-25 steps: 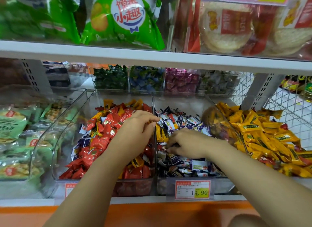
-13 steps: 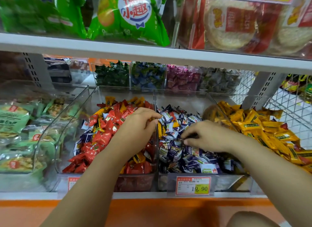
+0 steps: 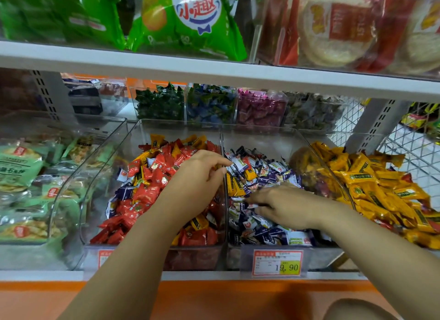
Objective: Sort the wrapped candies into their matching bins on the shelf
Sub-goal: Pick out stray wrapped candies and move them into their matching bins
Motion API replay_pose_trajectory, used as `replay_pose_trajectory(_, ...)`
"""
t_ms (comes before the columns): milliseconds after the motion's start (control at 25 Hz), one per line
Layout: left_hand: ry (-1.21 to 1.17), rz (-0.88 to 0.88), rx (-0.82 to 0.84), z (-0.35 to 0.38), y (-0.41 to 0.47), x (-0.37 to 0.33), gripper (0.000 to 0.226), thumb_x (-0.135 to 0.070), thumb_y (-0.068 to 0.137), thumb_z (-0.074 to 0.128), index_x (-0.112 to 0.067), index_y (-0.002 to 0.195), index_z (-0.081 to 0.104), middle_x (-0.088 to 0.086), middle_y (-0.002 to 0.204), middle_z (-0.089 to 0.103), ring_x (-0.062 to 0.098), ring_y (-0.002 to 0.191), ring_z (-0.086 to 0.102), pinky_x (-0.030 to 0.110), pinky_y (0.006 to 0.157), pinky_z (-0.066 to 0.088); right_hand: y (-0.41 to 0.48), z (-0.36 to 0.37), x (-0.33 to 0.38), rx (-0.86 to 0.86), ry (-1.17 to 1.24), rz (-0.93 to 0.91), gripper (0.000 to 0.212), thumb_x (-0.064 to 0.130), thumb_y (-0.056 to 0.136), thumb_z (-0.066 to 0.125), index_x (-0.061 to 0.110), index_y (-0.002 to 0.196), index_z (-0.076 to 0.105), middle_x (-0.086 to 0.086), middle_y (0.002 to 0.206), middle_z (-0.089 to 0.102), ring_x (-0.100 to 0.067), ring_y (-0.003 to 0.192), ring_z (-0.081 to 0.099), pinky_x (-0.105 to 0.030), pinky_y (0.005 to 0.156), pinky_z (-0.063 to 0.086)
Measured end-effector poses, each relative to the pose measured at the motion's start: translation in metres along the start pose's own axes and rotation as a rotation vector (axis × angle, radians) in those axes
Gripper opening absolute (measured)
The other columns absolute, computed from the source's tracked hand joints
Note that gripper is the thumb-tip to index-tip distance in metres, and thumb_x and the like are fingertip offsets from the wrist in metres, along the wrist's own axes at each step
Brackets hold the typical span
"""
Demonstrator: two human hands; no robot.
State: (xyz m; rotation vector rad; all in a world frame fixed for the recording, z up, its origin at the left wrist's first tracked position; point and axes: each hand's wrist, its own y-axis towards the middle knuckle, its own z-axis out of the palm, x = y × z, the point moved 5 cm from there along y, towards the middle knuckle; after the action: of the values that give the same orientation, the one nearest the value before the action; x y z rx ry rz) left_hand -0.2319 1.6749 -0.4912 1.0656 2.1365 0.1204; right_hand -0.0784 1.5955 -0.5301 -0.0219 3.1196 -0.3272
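Candies [image 3: 262, 176] in purple and white wrappers fill the middle bin [image 3: 259, 138] on the shelf [image 3: 214, 73], and we see a few yellow strays [image 3: 235, 186] lying among them near the bin's left wall. The red candies [image 3: 147, 193] are heaped in the next bin [image 3: 178, 131] to the left, with some purple and yellow pieces mixed in. The yellow candies [image 3: 371, 188] are piled in the bin on the right.

Our left hand [image 3: 202, 176] hangs over the red heap at the divider [image 3: 222, 153] between the two bins. Its fingers are curled and its thumb lies close to the forefinger, with the tips seeming to touch the divider's edge. We cannot tell whether a candy sits between them.

Our right hand [image 3: 283, 205] lies low in the middle bin, palm down, its fingers reaching left into the wrappers. The fingertips are blurred, so we cannot tell if they pinch a piece or only rest on the pile. The two hands are near each other but apart.

A price tag [image 3: 277, 262] hangs on the front of the middle bin. Green packets [image 3: 21, 164] fill the bin at the far left. Behind stand small tubs [image 3: 159, 102] of green, blue, pink and grey sweets, and a green bag [image 3: 190, 21] sits above the shelf.
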Motion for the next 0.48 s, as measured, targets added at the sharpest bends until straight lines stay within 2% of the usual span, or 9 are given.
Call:
replay_pose_trajectory(80,0.006,0.003,-0.002,0.000,-0.001,0.000,0.027,-0.024,0.096,0.046,-0.028,0.119,0.059,-0.010,0.128,0.049,-0.004,0.109,0.039,-0.004,0.076,0.023,-0.004,-0.011,0.004,-0.027,0.108,-0.005,0.035,0.035,0.097,0.042,0.028,0.130,0.052,0.005,0.126,0.059,-0.017,0.111,0.055,-0.030,0.095,0.039)
replay_pose_trajectory(200,0.005,-0.003,0.002,0.000,0.000,-0.002,0.027,-0.025,0.096,0.046,-0.028,0.120,0.059,-0.011,0.129,0.049,-0.006,0.106,0.038,-0.005,0.074,0.024,0.015,-0.028,-0.008,-0.236,0.250,0.095,0.030,0.031,0.093,0.053,0.023,0.121,0.061,0.001,0.115,0.066,-0.019,0.105,0.060,-0.034,0.090,0.048)
replay_pose_trajectory(240,0.006,-0.005,0.004,0.000,0.001,-0.003,0.027,-0.025,0.096,0.046,-0.028,0.120,0.059,-0.011,0.128,0.049,-0.006,0.104,0.039,-0.006,0.073,0.025,0.024,-0.029,-0.015,-0.291,0.234,0.167,0.033,0.032,0.091,0.056,0.022,0.122,0.060,-0.002,0.117,0.065,-0.022,0.108,0.058,-0.037,0.091,0.048)
replay_pose_trajectory(320,0.008,-0.008,0.003,-0.001,0.001,-0.003,0.027,-0.025,0.096,0.046,-0.028,0.119,0.059,-0.011,0.126,0.049,-0.006,0.099,0.041,-0.008,0.072,0.026,0.040,-0.023,-0.025,-0.296,0.205,0.303,0.042,0.036,0.088,0.059,0.022,0.128,0.054,-0.005,0.123,0.061,-0.026,0.114,0.055,-0.039,0.095,0.046)
replay_pose_trajectory(400,0.002,-0.009,-0.006,-0.002,0.001,-0.002,0.026,-0.025,0.096,0.047,-0.028,0.118,0.060,-0.012,0.123,0.050,-0.004,0.096,0.044,-0.009,0.072,0.027,0.055,-0.011,-0.030,-0.248,0.170,0.372,0.050,0.042,0.087,0.059,0.027,0.134,0.046,-0.006,0.127,0.059,-0.029,0.118,0.051,-0.040,0.098,0.043)
replay_pose_trajectory(480,-0.008,-0.013,-0.011,-0.002,0.002,-0.002,0.025,-0.025,0.095,0.048,-0.029,0.117,0.060,-0.014,0.120,0.049,-0.005,0.094,0.044,-0.009,0.072,0.027,0.063,-0.008,-0.030,-0.272,0.123,0.409,0.051,0.045,0.087,0.059,0.029,0.133,0.044,-0.006,0.123,0.060,-0.030,0.118,0.050,-0.041,0.098,0.037)
